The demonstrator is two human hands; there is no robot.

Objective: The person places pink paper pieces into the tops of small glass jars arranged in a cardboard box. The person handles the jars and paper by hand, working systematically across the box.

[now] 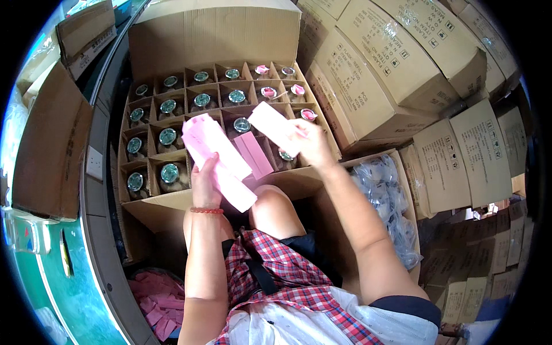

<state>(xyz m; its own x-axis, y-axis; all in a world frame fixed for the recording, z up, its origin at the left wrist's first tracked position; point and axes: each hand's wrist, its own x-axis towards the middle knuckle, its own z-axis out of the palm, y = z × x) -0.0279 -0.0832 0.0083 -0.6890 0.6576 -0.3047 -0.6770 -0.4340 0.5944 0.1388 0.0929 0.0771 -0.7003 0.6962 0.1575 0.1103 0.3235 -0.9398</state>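
My left hand (pixel 206 183) is closed around a fanned bundle of pink paper slips (pixel 210 144), thumb on top. To its right, my right hand (pixel 315 144) pinches a single pink paper slip (pixel 271 123) by one end. Both hands are over the near side of an open cardboard carton (pixel 215 29) split into cells by dividers. Round-mouthed bottles (pixel 168 137) stand upright in the cells. Pink paper (pixel 268 92) shows in the mouths of several bottles at the right. Another folded pink slip (pixel 253 155) lies between my hands, over the cells.
Stacked sealed cartons (pixel 368 86) rise on the right. Beside my right forearm, a carton holds clear plastic-wrapped items (pixel 382 195). A heap of pink paper (pixel 158 302) sits low at the left, near a green tabletop (pixel 86 287) with a yellow-handled cutter (pixel 65 253) on it.
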